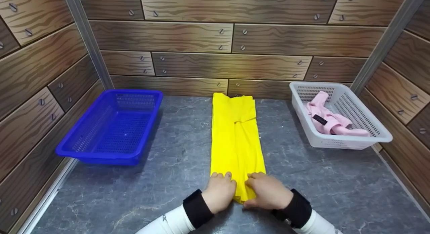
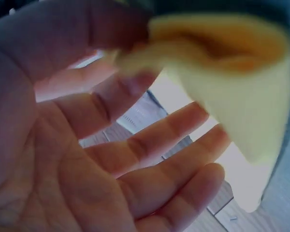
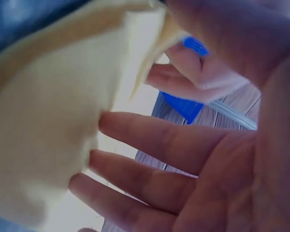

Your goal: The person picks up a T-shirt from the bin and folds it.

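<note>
A yellow garment (image 1: 235, 143), folded into a long strip, lies on the grey table with its far end near the back wall. At its near end my left hand (image 1: 220, 192) pinches the left edge. In the left wrist view, the cloth (image 2: 232, 96) is caught between thumb and index finger while the other fingers extend beside it. My right hand (image 1: 270, 192) grips the near right corner. The right wrist view shows the fabric (image 3: 63, 96) by the thumb, with several fingertips touching its side. A loose flap crosses the upper part of the strip.
On the left stands a blue plastic basket (image 1: 153, 123) with nothing in it. A white basket (image 1: 302, 123) at the right holds a crumpled pink garment (image 1: 326, 116) with a black label. Wood-patterned panels (image 1: 188, 39) enclose the grey table (image 1: 161, 190) at the back and sides.
</note>
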`<state>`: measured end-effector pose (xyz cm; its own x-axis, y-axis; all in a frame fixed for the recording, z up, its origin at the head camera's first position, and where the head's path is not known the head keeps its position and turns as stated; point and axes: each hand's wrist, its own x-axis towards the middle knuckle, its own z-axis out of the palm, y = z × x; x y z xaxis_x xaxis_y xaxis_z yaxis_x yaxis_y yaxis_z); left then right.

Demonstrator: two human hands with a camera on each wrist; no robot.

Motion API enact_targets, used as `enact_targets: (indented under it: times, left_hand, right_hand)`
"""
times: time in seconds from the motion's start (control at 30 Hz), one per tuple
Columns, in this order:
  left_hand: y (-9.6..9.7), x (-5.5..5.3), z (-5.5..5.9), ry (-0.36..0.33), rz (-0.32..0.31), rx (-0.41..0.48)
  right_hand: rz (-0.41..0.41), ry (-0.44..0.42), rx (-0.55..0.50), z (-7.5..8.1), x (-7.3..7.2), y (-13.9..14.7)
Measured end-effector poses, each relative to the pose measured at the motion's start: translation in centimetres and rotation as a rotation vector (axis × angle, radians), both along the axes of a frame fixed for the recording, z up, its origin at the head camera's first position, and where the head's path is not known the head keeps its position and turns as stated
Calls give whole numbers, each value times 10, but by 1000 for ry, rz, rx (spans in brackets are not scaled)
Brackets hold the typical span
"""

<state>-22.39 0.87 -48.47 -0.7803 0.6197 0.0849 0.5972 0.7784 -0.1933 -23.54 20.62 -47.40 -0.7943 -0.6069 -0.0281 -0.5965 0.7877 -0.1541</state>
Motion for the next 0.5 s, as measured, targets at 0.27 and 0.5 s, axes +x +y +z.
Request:
enact_targets:
  times: [0.27,0.5]
  left_hand:
    - [-6,-7,-7,143,23,205]
    - [-13,-4,-2,29,-7,120]
  right_hand:
    - [-36,159,-1,-9,2,-6]
    - [-43,55,-59,-2,-2,4]
